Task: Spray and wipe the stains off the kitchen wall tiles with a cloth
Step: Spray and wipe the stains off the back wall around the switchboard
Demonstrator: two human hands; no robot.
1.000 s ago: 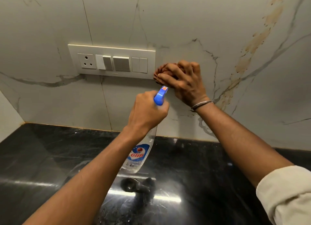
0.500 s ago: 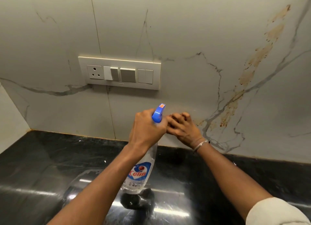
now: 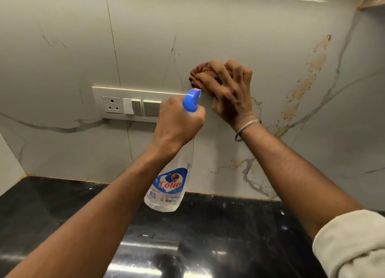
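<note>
Right hand (image 3: 229, 92) slid up the wall (image 3: 208, 27), fingers clutching one bunched cloth (image 3: 199, 68). Left hand (image 3: 179, 123) grips the one spray bottle (image 3: 170, 186).

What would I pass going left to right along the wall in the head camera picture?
Socket → switches → left hand gripping the spray bottle → right hand holding the cloth against the wall → brown stains.
</note>
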